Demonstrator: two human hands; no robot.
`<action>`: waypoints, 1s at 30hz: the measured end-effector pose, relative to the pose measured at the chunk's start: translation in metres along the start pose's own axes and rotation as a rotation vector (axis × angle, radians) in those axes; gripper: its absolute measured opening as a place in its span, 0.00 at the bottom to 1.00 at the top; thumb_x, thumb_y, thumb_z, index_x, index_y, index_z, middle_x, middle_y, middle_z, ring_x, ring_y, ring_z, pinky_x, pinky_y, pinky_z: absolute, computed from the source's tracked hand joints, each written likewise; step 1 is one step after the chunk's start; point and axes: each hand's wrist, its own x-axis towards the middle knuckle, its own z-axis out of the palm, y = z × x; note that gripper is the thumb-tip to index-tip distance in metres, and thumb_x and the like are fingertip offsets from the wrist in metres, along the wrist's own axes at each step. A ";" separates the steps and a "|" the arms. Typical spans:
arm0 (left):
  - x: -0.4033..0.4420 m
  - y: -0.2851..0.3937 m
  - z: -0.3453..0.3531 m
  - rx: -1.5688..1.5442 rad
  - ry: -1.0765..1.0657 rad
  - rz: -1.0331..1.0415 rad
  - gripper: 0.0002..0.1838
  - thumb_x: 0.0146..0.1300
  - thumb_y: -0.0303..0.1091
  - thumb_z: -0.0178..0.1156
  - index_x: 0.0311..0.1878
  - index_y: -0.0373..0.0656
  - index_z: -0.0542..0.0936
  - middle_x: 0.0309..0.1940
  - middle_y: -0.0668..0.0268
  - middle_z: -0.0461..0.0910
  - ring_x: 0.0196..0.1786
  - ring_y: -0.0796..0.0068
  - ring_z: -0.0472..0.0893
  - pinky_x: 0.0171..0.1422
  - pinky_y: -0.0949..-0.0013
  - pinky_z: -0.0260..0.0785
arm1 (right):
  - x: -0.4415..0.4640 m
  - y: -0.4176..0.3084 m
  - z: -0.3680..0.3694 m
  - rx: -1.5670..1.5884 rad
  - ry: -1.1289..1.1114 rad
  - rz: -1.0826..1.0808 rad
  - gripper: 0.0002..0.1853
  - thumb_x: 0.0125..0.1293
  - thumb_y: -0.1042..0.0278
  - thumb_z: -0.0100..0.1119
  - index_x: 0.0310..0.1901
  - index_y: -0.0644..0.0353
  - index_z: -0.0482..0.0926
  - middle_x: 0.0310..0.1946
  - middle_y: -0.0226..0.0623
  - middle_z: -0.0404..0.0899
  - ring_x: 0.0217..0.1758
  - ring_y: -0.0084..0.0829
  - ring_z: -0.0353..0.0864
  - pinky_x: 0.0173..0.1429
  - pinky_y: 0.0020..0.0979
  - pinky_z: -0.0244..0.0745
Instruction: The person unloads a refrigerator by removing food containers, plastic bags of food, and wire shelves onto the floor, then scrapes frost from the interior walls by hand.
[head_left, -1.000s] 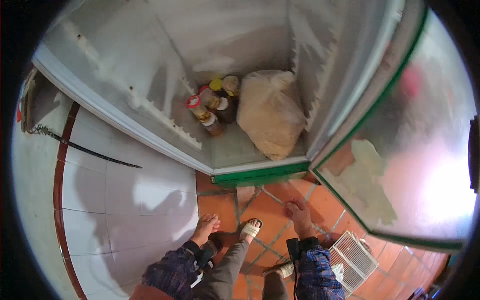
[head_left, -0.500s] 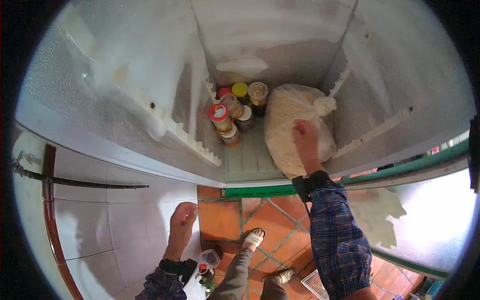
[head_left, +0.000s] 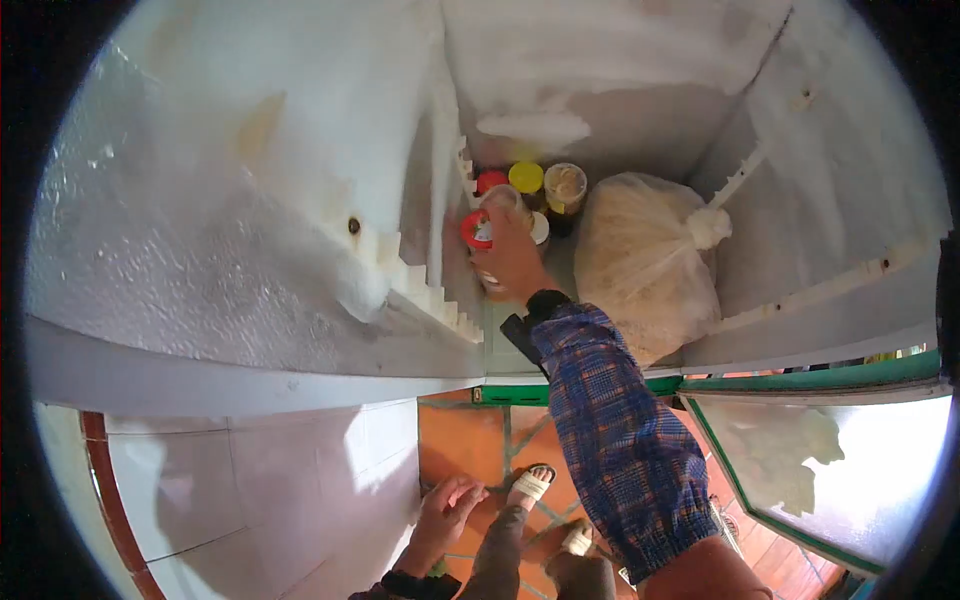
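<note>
My right hand (head_left: 513, 257) reaches into the refrigerator and curls round a jar with a red lid (head_left: 477, 229) at the left of the cluster, hiding most of its body. Just behind it is a clear-topped jar (head_left: 507, 198). A white-lidded jar (head_left: 541, 228) shows beside my knuckles. Farther back stand a jar with a yellow lid (head_left: 526, 177), another red-lidded jar (head_left: 490, 181) and a jar with a pale top (head_left: 565, 186). Low outside the refrigerator, my left hand (head_left: 450, 512) is loosely bent, fingers slightly apart, with nothing visible in it.
A large knotted plastic bag (head_left: 645, 265) of pale crumbly stuff fills the right side of the refrigerator floor. Notched shelf supports (head_left: 430, 292) line the side walls. The green-edged door (head_left: 820, 470) stands open at the right. A white tiled wall (head_left: 270, 490) rises at the left.
My right hand has moved left from the bag to the red-lidded jar and closed round it. My left hand has dropped lower and shifted right. The view has shifted too.
</note>
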 end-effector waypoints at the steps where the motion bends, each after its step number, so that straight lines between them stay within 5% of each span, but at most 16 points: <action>1: 0.005 -0.001 0.002 0.033 -0.021 0.042 0.17 0.69 0.41 0.57 0.50 0.36 0.75 0.44 0.59 0.80 0.49 0.71 0.80 0.55 0.68 0.70 | -0.002 -0.003 -0.003 0.020 -0.018 0.047 0.42 0.46 0.70 0.68 0.66 0.60 0.60 0.60 0.53 0.66 0.64 0.53 0.65 0.67 0.43 0.64; 4: 0.022 0.012 0.016 0.041 -0.072 0.090 0.16 0.69 0.39 0.56 0.50 0.34 0.74 0.45 0.58 0.80 0.51 0.72 0.79 0.55 0.69 0.70 | -0.031 -0.018 -0.043 0.164 0.014 0.105 0.36 0.49 0.68 0.68 0.61 0.59 0.65 0.55 0.50 0.70 0.60 0.52 0.69 0.63 0.41 0.68; 6: 0.041 0.026 0.029 0.305 -0.057 0.209 0.21 0.67 0.40 0.59 0.53 0.32 0.73 0.47 0.56 0.79 0.53 0.68 0.78 0.57 0.67 0.69 | -0.062 -0.016 -0.062 0.147 0.079 0.000 0.31 0.51 0.66 0.68 0.56 0.58 0.68 0.49 0.48 0.72 0.55 0.51 0.72 0.57 0.42 0.71; 10: 0.084 0.063 0.078 0.485 0.281 0.694 0.35 0.51 0.32 0.68 0.63 0.40 0.66 0.53 0.52 0.73 0.57 0.51 0.74 0.59 0.56 0.68 | -0.136 -0.051 -0.113 0.138 -0.241 0.134 0.31 0.51 0.65 0.69 0.57 0.57 0.68 0.49 0.48 0.71 0.51 0.48 0.75 0.52 0.42 0.75; 14: 0.089 0.046 0.105 0.415 0.220 0.588 0.38 0.48 0.34 0.70 0.63 0.41 0.65 0.56 0.52 0.72 0.58 0.50 0.73 0.60 0.54 0.67 | -0.198 -0.071 -0.138 0.249 -0.390 0.131 0.33 0.51 0.63 0.70 0.58 0.57 0.68 0.50 0.51 0.70 0.50 0.50 0.75 0.51 0.43 0.76; 17: 0.070 0.009 0.117 0.307 0.104 0.372 0.33 0.48 0.36 0.69 0.58 0.41 0.67 0.53 0.53 0.73 0.54 0.46 0.74 0.56 0.53 0.69 | -0.227 -0.086 -0.150 0.009 -0.465 0.084 0.36 0.50 0.61 0.70 0.61 0.57 0.66 0.49 0.52 0.69 0.49 0.52 0.75 0.49 0.43 0.77; 24: 0.026 -0.102 0.124 0.502 0.142 0.297 0.35 0.47 0.35 0.71 0.59 0.41 0.67 0.53 0.54 0.73 0.55 0.50 0.74 0.61 0.56 0.67 | -0.314 -0.048 -0.119 0.211 -0.850 0.073 0.33 0.47 0.66 0.71 0.56 0.58 0.67 0.47 0.47 0.71 0.48 0.50 0.74 0.51 0.42 0.74; 26: 0.024 -0.128 0.113 0.552 0.077 0.451 0.34 0.47 0.35 0.70 0.57 0.40 0.67 0.51 0.54 0.74 0.53 0.48 0.75 0.55 0.56 0.69 | -0.325 -0.045 -0.099 0.199 -0.928 -0.012 0.33 0.46 0.66 0.72 0.54 0.59 0.67 0.46 0.47 0.70 0.49 0.51 0.73 0.51 0.42 0.74; 28: 0.007 -0.145 0.109 0.500 0.169 0.403 0.37 0.47 0.35 0.70 0.61 0.40 0.65 0.52 0.52 0.73 0.55 0.47 0.73 0.58 0.56 0.67 | -0.341 -0.047 -0.074 0.188 -0.987 -0.022 0.34 0.44 0.67 0.72 0.54 0.59 0.66 0.45 0.48 0.69 0.51 0.50 0.73 0.51 0.42 0.74; 30: -0.025 -0.164 0.105 0.617 0.537 0.401 0.38 0.50 0.36 0.69 0.64 0.40 0.64 0.53 0.49 0.73 0.57 0.47 0.72 0.60 0.54 0.65 | -0.366 -0.053 -0.043 0.195 -0.943 -0.035 0.33 0.43 0.68 0.72 0.53 0.59 0.66 0.44 0.47 0.69 0.51 0.51 0.72 0.50 0.43 0.74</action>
